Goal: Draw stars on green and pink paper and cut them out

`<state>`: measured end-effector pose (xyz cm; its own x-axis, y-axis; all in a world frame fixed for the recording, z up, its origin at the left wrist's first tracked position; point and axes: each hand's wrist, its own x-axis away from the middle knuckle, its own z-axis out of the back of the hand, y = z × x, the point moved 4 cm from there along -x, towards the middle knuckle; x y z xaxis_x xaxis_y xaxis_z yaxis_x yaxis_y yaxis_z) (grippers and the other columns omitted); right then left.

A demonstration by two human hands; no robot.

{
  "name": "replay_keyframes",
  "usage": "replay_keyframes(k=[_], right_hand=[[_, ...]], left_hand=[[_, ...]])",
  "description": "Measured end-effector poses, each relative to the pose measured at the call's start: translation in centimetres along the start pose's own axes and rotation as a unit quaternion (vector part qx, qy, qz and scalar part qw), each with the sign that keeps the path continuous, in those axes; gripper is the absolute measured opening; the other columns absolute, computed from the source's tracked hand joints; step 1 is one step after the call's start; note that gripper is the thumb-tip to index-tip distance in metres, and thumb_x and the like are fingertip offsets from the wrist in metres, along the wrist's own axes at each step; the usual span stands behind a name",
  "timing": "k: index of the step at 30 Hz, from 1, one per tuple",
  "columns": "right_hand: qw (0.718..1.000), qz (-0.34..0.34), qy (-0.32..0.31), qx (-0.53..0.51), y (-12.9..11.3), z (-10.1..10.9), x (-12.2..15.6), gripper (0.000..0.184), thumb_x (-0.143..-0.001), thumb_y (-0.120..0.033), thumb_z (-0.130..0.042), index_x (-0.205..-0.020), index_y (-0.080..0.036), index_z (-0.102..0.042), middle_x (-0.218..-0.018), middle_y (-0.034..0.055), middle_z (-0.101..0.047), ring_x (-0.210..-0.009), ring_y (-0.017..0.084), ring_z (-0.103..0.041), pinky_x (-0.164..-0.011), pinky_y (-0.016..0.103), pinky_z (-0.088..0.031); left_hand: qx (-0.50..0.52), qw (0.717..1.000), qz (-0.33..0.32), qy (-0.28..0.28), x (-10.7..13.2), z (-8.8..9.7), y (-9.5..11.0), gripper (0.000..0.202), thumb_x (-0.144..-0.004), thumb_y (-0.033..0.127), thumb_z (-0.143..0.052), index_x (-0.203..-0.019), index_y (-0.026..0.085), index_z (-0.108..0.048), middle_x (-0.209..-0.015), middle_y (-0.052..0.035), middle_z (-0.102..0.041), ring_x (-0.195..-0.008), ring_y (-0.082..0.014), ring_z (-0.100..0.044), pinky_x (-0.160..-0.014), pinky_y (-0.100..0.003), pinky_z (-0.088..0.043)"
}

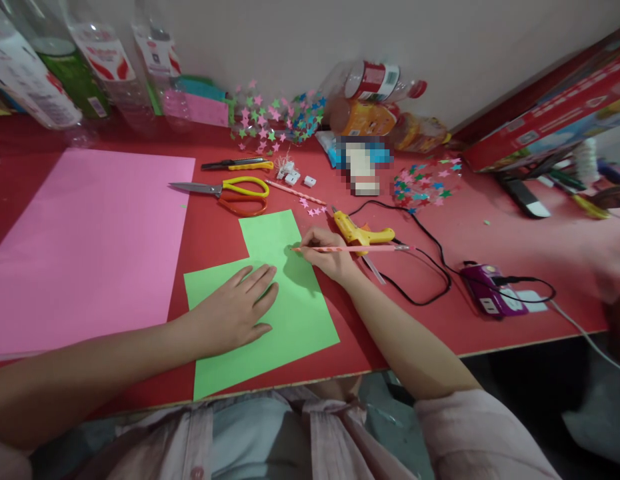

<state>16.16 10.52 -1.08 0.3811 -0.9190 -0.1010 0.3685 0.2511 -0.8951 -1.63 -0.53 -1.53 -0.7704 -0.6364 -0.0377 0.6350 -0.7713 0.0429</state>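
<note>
Green paper (290,327) lies on the red table (490,227), near edge, straight ahead of the person, with one corner just over the table lip at 6 o'clock. Left hand (235,310) is open, palm down and fingers spread, pressing the sheet flat at its 9 o'clock side and gripping nothing. Right hand (327,255) is closed around a pink pencil (355,249) in a writing hold. The point rests on or just above the sheet near its 2 o'clock edge, and the shaft runs out toward 3 o'clock. The sheet is plain bright green, smooth and uncreased. It is L-shaped: a rectangular piece is missing at the 10 o'clock corner, so some cutting looks done. No pencil lines show on it, though faint ones would be too fine to see, so the marking looks barely begun, with most of the sheet unused. Finished work sits at 12 o'clock by the wall, a heap of small paper stars (275,123) in pink, green and blue, and a few loose pink stars (315,211) lie just beyond the sheet. Scissors (230,190) lie shut at 11 o'clock, apart from the sheet, with a craft knife (237,164) behind them. A yellow glue gun (363,233) lies just beside the right hand at 1 o'clock, its black cord trailing toward 3 o'clock. A large pink sheet (90,247) lies uncut at 9 o'clock.
</note>
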Motion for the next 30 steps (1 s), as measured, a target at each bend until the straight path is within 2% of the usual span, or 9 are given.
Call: replay_keyframes(k=[4,8,16,30], right_hand=[[1.0,-0.006,0.022,0.021,-0.02,0.09,0.13,0.012,-0.071,-0.021,-0.056,-0.063,-0.019,-0.048,-0.056,-0.0044,-0.046,-0.052,0.008,-0.039,-0.048,0.022,-0.03],[1.0,-0.014,-0.003,0.017,0.26,0.08,0.07,0.008,-0.069,-0.019,-0.056,-0.064,-0.018,-0.05,-0.056,-0.0038,-0.05,-0.052,0.008,-0.043,-0.048,0.021,-0.032],[1.0,-0.018,-0.009,0.012,0.48,0.07,0.03,0.008,-0.068,-0.018,-0.055,-0.063,-0.019,-0.049,-0.055,-0.0036,-0.051,-0.052,0.009,-0.045,-0.049,0.022,-0.033],[0.998,-0.01,0.035,0.043,0.1,-0.26,0.03,0.009,-0.071,-0.016,-0.053,-0.065,-0.019,-0.048,-0.056,-0.0043,-0.048,-0.053,0.008,-0.042,-0.05,0.022,-0.032]], left_hand=[[-0.001,1.0,0.0,0.001,-0.01,-0.07,0.05,0.061,-0.092,0.05,-0.043,-0.134,0.006,-0.045,-0.148,-0.0247,-0.034,-0.139,-0.0335,-0.03,-0.111,-0.048,-0.023],[-0.005,1.0,0.002,0.005,0.02,-0.15,0.05,0.062,-0.092,0.051,-0.042,-0.135,0.007,-0.045,-0.149,-0.0233,-0.034,-0.14,-0.0324,-0.029,-0.112,-0.047,-0.022],[0.0,1.0,0.001,0.009,0.04,-0.26,0.04,0.062,-0.092,0.051,-0.043,-0.135,0.006,-0.044,-0.149,-0.0239,-0.033,-0.139,-0.0329,-0.029,-0.112,-0.047,-0.021],[-0.007,1.0,0.004,0.008,0.07,-0.29,0.04,0.062,-0.092,0.052,-0.041,-0.135,0.007,-0.044,-0.149,-0.0226,-0.033,-0.14,-0.0318,-0.028,-0.113,-0.047,-0.02]])
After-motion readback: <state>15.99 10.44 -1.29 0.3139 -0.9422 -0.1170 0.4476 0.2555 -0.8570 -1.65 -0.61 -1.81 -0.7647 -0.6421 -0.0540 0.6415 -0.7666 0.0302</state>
